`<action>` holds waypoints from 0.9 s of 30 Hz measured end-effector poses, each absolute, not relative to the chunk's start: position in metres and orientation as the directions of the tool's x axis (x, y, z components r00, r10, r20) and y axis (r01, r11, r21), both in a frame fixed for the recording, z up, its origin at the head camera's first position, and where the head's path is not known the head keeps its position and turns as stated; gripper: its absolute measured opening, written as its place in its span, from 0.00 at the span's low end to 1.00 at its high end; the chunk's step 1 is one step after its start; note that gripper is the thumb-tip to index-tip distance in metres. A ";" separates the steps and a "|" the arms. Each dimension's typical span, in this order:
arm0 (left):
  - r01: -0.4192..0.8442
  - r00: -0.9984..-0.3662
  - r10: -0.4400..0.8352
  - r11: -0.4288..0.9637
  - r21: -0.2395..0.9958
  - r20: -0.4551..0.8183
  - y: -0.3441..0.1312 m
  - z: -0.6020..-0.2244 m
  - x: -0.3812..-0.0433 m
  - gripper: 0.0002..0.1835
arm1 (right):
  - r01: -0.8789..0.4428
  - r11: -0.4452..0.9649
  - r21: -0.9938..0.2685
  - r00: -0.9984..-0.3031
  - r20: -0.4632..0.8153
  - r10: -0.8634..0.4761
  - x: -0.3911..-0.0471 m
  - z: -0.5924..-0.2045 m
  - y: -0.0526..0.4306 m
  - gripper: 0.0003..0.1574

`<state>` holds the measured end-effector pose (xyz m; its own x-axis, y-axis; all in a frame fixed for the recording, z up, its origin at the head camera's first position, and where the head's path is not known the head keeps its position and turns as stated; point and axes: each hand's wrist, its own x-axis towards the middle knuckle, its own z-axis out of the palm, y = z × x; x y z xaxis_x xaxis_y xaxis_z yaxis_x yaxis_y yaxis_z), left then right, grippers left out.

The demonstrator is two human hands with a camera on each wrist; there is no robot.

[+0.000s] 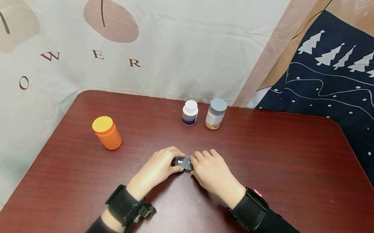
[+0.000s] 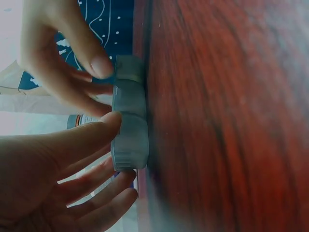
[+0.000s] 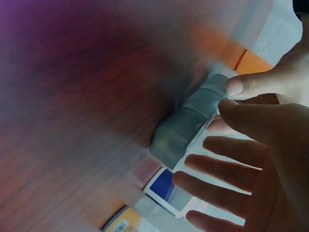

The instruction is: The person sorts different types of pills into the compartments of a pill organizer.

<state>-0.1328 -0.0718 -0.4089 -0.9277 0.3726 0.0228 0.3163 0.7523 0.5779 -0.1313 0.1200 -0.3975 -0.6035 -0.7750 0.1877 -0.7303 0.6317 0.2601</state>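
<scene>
A small dark grey pill box [image 1: 181,162] with several segments lies on the table, dark letters' panel upward, between both hands. My left hand [image 1: 161,164] holds its left end, thumb at the near top edge and fingers round the end and far side. Over the right part of the box, my right hand [image 1: 213,173] touches the top edge with its thumb; its other fingers [image 3: 212,181] extend fairly straight beyond the box in the right wrist view. The box's right end is hidden under the right hand in the head view. In the left wrist view the box's segmented side [image 2: 130,140] shows.
An orange bottle with a yellow cap [image 1: 108,133] stands left of the hands. Behind them, at the table's back edge, are a white bottle [image 1: 189,113] and a grey-capped bottle [image 1: 215,114]. The reddish-brown table [image 1: 311,174] extends right. Printed cloths [image 1: 186,30] hang behind.
</scene>
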 end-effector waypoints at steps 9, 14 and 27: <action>0.294 -0.939 0.344 0.760 0.579 0.026 -0.071 -0.411 -0.129 0.18 | -0.750 0.589 0.300 -0.541 0.233 -0.808 -0.142 -0.402 0.110 0.15; 0.286 -0.945 0.324 0.768 0.572 0.037 -0.070 -0.410 -0.128 0.19 | -0.783 0.560 0.271 -0.510 0.236 -0.827 -0.146 -0.401 0.111 0.14; 0.287 -0.942 0.334 0.780 0.556 0.017 -0.067 -0.409 -0.127 0.18 | -0.804 0.574 0.155 -0.560 0.127 -0.819 -0.151 -0.390 0.116 0.13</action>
